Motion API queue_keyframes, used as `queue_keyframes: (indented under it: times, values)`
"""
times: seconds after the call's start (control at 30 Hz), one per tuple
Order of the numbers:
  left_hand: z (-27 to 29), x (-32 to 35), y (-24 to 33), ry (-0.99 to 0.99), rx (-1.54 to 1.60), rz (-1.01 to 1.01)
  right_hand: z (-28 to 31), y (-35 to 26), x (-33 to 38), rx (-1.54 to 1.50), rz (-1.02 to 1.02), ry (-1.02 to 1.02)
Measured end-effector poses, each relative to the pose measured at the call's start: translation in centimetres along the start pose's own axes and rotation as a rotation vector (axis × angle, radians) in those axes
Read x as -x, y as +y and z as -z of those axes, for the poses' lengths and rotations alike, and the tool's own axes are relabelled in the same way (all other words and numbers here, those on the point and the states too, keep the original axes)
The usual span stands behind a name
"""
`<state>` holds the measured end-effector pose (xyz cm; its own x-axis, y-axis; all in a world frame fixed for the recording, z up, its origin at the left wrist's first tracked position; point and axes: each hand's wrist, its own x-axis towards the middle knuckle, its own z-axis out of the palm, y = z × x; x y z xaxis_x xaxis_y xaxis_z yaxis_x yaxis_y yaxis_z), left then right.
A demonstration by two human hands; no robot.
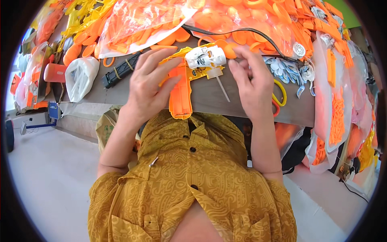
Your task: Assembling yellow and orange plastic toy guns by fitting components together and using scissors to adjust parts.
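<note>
Far to the left of my left hand, a white plastic bag (80,76) lies on the table (209,101), with an orange block-shaped part (54,72) just beyond it. Between that bag and my left hand sits a black bar bound with yellow bands (121,70), resting at a slant.

My left hand (147,86) lies flat over the orange toy gun shell (180,90), fingers spread and pressing on its upper body; the shell's grip points back toward me and overhangs the near table edge. The hand is not closed around the shell, it bears down on it from above.

At the top of the shell, between my two hands, sits a white gear housing (205,56), seated against a yellow inner part (201,72). A thin pale rod (222,88) runs down from it across the table.

My right hand (252,82) is just to the right of the housing, fingers extended and narrow together, the fingertips touching the housing's right end. I cannot tell whether the thumb grips anything beneath.

Right of my right hand lie a yellow ring and a red ring (279,99), partly hidden by the hand, and small white pieces (284,68) in a heap. Above both hands, clear bags of orange parts (137,20) crowd the far side, and a black cable (250,32) runs across them.
</note>
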<state>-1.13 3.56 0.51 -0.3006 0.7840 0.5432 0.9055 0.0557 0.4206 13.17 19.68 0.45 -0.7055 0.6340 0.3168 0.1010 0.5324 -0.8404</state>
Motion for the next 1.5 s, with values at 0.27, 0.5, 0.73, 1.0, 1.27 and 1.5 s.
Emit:
queue_keyframes:
  times: [0.27,0.5,0.73,1.0,1.27,1.5]
  values:
    - [-2.1,-0.4,0.2,-0.156,-0.166,-0.073,-2.3,1.3,-1.9,0.074,0.156,-0.074]
    - [-2.3,-0.4,0.4,-0.171,-0.204,-0.095,-2.8,1.3,-1.5,0.181,0.254,0.029]
    - [-2.4,-0.4,-0.1,-0.187,-0.185,-0.108,-1.2,0.7,-0.7,0.113,0.259,0.163]
    - [-2.4,0.0,-0.3,-0.05,0.007,-0.082,24.6,3.5,1.6,0.863,-0.318,0.444]
    - [-1.6,1.1,-0.5,0.026,0.026,0.016,27.5,8.9,3.5,1.073,-0.475,0.049]
    - [-0.9,0.9,-0.4,0.041,0.018,-0.001,28.8,9.1,3.8,1.006,-0.486,0.29]
